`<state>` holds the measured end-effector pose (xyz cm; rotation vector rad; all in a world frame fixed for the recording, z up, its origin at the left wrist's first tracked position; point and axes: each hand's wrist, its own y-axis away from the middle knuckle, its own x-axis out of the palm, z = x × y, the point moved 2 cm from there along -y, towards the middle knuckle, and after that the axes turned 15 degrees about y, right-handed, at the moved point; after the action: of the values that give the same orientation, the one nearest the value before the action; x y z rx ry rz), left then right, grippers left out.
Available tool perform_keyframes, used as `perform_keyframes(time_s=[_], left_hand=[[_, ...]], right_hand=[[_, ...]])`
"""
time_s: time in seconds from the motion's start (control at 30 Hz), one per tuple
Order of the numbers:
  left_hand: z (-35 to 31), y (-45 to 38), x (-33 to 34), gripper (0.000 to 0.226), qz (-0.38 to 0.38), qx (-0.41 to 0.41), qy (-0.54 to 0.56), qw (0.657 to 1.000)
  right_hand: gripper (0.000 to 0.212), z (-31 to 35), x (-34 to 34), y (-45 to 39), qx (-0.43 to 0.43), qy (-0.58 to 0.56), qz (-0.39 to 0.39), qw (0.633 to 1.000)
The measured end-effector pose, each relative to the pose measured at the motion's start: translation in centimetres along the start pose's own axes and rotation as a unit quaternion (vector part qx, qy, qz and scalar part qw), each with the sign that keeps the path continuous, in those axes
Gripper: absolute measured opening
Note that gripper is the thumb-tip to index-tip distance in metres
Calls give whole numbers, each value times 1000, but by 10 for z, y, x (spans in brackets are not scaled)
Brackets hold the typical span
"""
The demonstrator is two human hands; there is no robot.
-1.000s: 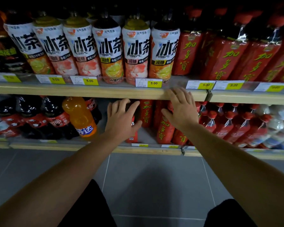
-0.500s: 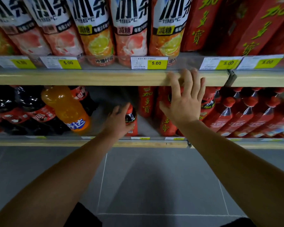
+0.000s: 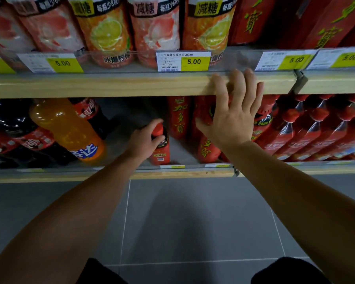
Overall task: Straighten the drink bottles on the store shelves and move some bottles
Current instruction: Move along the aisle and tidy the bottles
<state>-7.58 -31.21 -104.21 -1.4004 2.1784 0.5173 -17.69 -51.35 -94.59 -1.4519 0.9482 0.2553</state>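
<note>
Head view looks down at two store shelves with light wooden front edges. On the lower shelf (image 3: 115,177) the left hand (image 3: 143,138) is curled around the red cap and neck of a small red-labelled drink bottle (image 3: 160,148), which stands upright near the front edge, in a gap between other bottles. Just left of the gap an orange soda bottle with a blue label (image 3: 66,128) leans to the left against dark cola bottles with red labels (image 3: 14,138). To the right of the held bottle stand tall red bottles with yellow characters (image 3: 178,117).

The right hand (image 3: 232,119) is released, its fingers (image 3: 238,83) straight and spread over the wooden edge of the upper shelf (image 3: 111,85); it grasps nothing. Behind its palm are more red bottles. On the upper shelf stand big tea bottles with orange and pink fruit labels (image 3: 156,31), and yellow price tags (image 3: 194,61) show 5.00. Below is a grey tiled floor (image 3: 182,222).
</note>
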Motion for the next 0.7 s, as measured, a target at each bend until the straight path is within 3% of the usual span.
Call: perform_keyframes(time_s=[0.3, 0.4, 0.57, 0.7], left_hand=[[-23, 34, -14, 51, -36, 44, -27, 998], [-46, 51, -32, 49, -77, 81, -26, 993], [-89, 79, -58, 46, -61, 133, -16, 989], [-130, 99, -75, 43, -77, 170, -13, 982]], right_hand=[[101, -3, -7, 1, -16, 4, 48, 999], [108, -7, -19, 0, -36, -4, 107, 994], [121, -16, -42, -5, -72, -39, 205, 975], [117, -26, -63, -13, -91, -89, 260, 957]])
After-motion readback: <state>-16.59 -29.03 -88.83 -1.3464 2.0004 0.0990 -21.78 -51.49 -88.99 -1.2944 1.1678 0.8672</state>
